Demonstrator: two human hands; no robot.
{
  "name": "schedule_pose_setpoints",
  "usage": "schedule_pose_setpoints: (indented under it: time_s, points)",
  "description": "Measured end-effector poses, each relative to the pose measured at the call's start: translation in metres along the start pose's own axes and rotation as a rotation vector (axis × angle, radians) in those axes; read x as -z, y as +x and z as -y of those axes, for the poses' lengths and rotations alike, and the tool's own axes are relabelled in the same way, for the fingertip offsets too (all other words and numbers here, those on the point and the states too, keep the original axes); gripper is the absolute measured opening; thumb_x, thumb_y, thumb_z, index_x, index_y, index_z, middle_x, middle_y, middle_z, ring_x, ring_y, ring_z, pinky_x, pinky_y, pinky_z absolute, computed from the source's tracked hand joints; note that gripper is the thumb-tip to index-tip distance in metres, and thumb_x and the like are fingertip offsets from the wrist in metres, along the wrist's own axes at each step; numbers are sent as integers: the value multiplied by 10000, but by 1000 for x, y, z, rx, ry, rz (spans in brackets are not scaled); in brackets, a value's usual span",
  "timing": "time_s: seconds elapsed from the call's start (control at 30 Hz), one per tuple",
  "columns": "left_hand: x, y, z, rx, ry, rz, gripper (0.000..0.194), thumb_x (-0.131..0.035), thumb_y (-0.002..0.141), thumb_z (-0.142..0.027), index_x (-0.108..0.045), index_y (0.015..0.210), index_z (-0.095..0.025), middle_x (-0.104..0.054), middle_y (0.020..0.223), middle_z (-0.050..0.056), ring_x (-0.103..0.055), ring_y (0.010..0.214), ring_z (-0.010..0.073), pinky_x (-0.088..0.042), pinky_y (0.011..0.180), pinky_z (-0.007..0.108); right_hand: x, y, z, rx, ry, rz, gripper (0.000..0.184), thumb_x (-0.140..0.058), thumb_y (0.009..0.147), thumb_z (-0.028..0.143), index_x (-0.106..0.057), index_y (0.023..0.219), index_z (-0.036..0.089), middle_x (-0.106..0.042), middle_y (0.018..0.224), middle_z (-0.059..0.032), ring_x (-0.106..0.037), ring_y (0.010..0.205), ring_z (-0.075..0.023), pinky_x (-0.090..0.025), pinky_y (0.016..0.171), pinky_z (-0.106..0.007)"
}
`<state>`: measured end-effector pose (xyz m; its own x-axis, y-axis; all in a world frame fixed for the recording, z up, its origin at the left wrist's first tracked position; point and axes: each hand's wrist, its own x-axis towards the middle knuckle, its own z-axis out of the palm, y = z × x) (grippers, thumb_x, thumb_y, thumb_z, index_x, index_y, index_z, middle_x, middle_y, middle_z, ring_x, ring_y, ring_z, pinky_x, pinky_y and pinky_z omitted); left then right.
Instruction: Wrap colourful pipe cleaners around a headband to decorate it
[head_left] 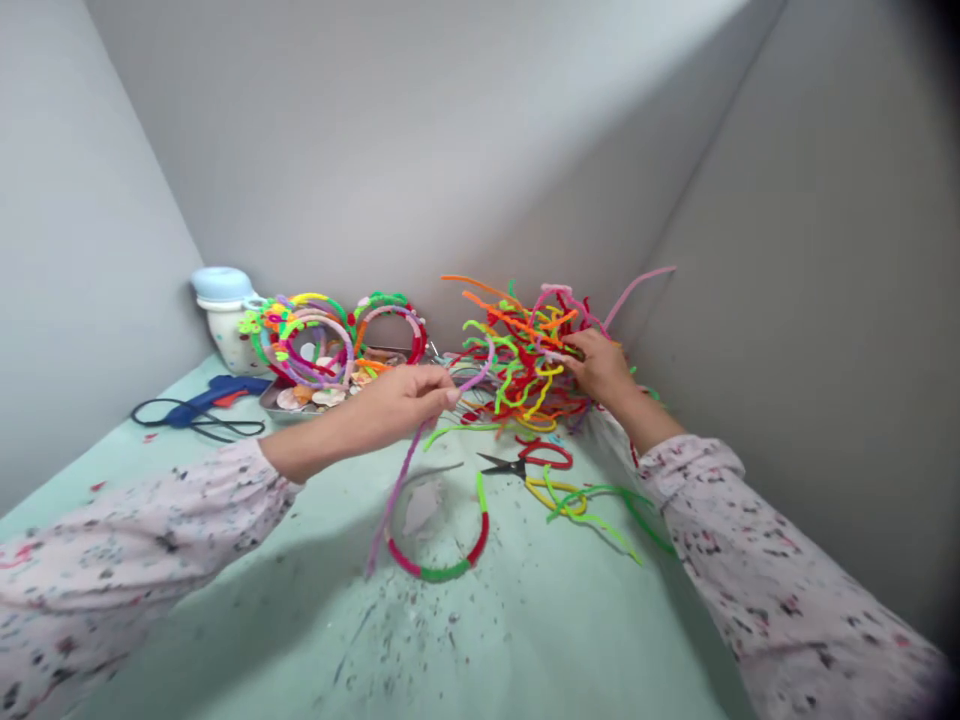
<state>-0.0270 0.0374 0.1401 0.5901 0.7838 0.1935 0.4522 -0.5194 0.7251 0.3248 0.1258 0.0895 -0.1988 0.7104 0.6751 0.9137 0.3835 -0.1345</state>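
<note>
No words, labels, brands, numbers or signs can be read anywhere in view. The white jar [229, 345] with its pale blue lid [223, 284], the blue glue gun [217, 400] and the red-handled scissors [504, 463] show no legible marking.

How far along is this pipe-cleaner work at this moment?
Done-looking: colourful pipe-cleaner headbands stacked by the wall. In hand: the left hand holds a purple pipe cleaner, and the right hand is at the loose pile. Left: that pile and an open red-and-green ring.
</note>
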Motion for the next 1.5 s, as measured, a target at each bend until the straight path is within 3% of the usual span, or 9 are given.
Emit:
schedule_pose_setpoints:
  time_s: [0.13, 0.23, 0.47, 0.67, 0.9, 1.03, 1.17, 1.33, 1.5]
  points:
    - [-10, -17, 8, 19, -167, -16, 289, -442, 844, -405, -526, 695, -172, -489, 572, -33, -431, 542, 95, -325, 546, 203, -2, 21, -1, -84, -34, -47, 249, -578, 794, 288, -673, 993, 175, -647, 937, -91, -581, 830, -223, -451, 765, -348]
    - [-16, -28, 18, 81, -260, -9, 277, -462, 836, -412, -546, 721, -174, -481, 560, -41, -411, 526, 89, -309, 529, 201, 9, 24, 6, -108, -4, 15, 301, -594, 784, 386, -684, 989, 185, -661, 893, -66, -576, 757, -195, -444, 700, -316]
    - [-49, -32, 43, 197, -447, 88, 283, -497, 809, -434, -553, 755, -162, -442, 519, -60, -360, 487, 77, -269, 498, 197, 78, 40, 21, -115, -37, 108, 282, -653, 704, 369, -699, 938, 218, -669, 846, -30, -561, 719, -185, -421, 658, -299]
    - [-68, -35, 37, 180, -476, 151, 290, -496, 807, -446, -550, 759, -165, -448, 548, -57, -356, 481, 75, -266, 482, 197, 113, 59, 36, -53, -117, 59, 275, -640, 713, 394, -691, 918, 219, -636, 767, -32, -512, 654, -177, -381, 606, -289]
    - [-73, -39, 30, 239, -483, 149, 298, -500, 796, -453, -564, 768, -164, -435, 537, -60, -334, 464, 76, -250, 464, 202, 123, 65, 38, -255, -14, 144, 304, -610, 736, 343, -656, 978, 166, -627, 749, -26, -480, 630, -137, -349, 573, -258]
    - [-78, -31, 21, 223, -461, 33, 284, -482, 810, -430, -519, 716, -164, -407, 542, -64, -322, 486, 78, -253, 478, 207, 130, 66, 34, -265, 41, 238, 245, -582, 762, 337, -636, 918, 157, -597, 680, -14, -468, 619, -134, -343, 563, -256]
    - [-86, -11, 5, 56, -372, -111, 267, -449, 841, -399, -501, 711, -172, -418, 595, -51, -374, 561, 92, -296, 531, 210, 147, 70, 40, -223, -28, 109, 219, -605, 748, 319, -633, 909, 173, -603, 715, -15, -475, 645, -135, -339, 582, -256]
    - [-100, 18, -5, 10, -81, -186, 225, -458, 834, -338, -575, 739, -171, -553, 731, -3, -496, 696, 131, -380, 633, 239, 165, 72, 54, -83, -131, 115, 217, -608, 726, 261, -629, 919, 164, -608, 744, -16, -486, 636, -134, -363, 603, -259]
    - [-102, 48, -1, -80, 255, -338, 218, -486, 824, -286, -666, 825, -164, -602, 1029, 91, -541, 972, 201, -430, 850, 327, 163, 65, 53, -13, -98, 262, 244, -604, 724, 264, -638, 954, 191, -641, 808, -14, -534, 681, -164, -409, 645, -285]
